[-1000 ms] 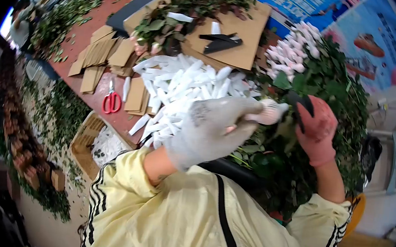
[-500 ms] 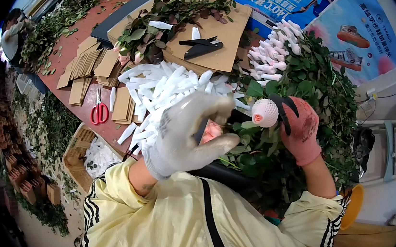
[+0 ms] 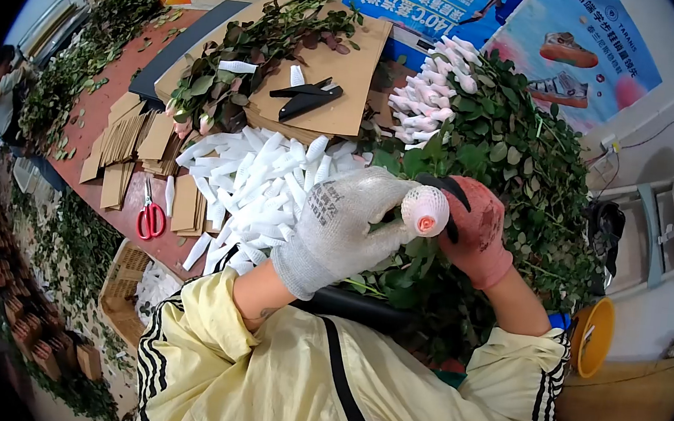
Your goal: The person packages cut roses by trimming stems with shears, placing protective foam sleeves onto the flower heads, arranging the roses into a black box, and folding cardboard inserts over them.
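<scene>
A pale pink rose (image 3: 426, 223) wears a white foam net sleeve (image 3: 419, 199) around its bloom, which faces me. My right hand (image 3: 480, 232), in a red glove with black fingertips, is closed on the rose just below its head. From the other side my left hand (image 3: 344, 221), in a whitish glove, has its thumb and fingers against the sleeved bloom in a pinch. Some of its fingertips are hidden behind the flower. Beside my left hand spreads a heap of white foam net sleeves (image 3: 255, 173). Rose leaves (image 3: 404, 279) lie under both hands.
Sleeved roses (image 3: 427, 97) are stacked at the back right on leafy stems (image 3: 517, 139). A black stapler (image 3: 311, 99) rests on cardboard sheets (image 3: 361, 57). Red-handled scissors (image 3: 150, 220) and cardboard pieces (image 3: 121, 151) lie left. A wicker basket (image 3: 123, 278) stands below; another person (image 3: 5, 97) is far left.
My left hand has gone from open, apart from the rose, to pinching its sleeved bloom. My right hand has brought the rose slightly left and lower. The view has shifted a little.
</scene>
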Available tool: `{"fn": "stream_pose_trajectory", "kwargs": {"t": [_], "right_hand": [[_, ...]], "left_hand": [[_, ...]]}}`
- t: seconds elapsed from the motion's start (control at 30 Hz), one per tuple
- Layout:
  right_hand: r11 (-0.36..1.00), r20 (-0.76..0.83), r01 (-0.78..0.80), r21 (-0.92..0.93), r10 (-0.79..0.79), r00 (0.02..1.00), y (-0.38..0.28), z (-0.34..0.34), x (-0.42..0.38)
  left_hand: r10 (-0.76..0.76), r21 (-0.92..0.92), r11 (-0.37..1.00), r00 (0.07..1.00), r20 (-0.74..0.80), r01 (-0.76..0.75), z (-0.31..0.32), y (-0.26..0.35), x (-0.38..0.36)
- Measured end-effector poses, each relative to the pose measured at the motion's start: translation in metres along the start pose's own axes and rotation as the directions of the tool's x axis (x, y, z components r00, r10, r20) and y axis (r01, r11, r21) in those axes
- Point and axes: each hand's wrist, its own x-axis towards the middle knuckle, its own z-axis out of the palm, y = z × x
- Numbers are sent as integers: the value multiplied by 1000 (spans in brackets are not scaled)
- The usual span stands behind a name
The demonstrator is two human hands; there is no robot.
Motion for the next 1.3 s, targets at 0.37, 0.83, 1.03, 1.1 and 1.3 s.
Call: {"fn": "stream_pose_trajectory", "kwargs": {"t": [0.37,0.83,1.03,1.1,1.3], "right_hand": [[999,15,-24,-26,24,1000,-4,3,2],[1000,2,-5,11,5,1000,-4,12,-3],[999,15,12,-46,-11,1000,-4,13,1],[999,23,12,-42,-11,1000,-5,15,0],[1000,56,-21,-23,22,998,-9,14,6]], "left_hand": [[-68,124,990,997,41,63,-5,7,0],[203,78,978,967,-155,-193,-19,10,-4],[113,142,986,982,-151,-92,-19,19,-5],[122,135,986,979,-161,-101,-17,18,-6],[84,19,996,987,-135,-82,-24,20,-5]]}}
